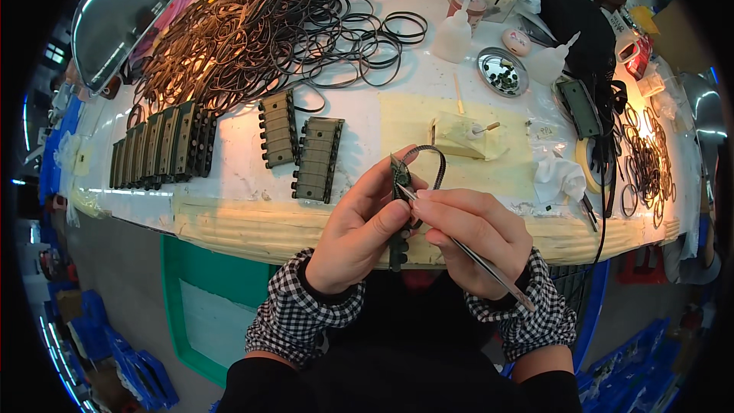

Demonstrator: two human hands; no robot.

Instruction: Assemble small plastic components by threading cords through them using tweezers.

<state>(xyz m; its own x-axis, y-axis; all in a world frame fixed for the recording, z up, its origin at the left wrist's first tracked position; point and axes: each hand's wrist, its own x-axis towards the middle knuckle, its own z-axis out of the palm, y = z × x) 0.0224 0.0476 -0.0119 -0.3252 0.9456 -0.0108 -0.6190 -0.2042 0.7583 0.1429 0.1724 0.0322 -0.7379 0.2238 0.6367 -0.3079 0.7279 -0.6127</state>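
- Left hand (358, 235): fingers and thumb pinched on a dark green block (397, 251), held upright over the near table edge (252, 223).
- Right hand (483, 239): fingers closed around slim metal tweezers (489, 266), tip at the block's upper part.
- Black band (441, 167) arcs up from the block, between the hands.
- Two similar blocks (317, 159) lie left of the hands; a row (159, 147) stands farther left.
- Band pile (229, 42) behind them.

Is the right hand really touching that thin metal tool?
Touching. The head view shows the right hand gripping the thin metal tool between thumb and fingers.
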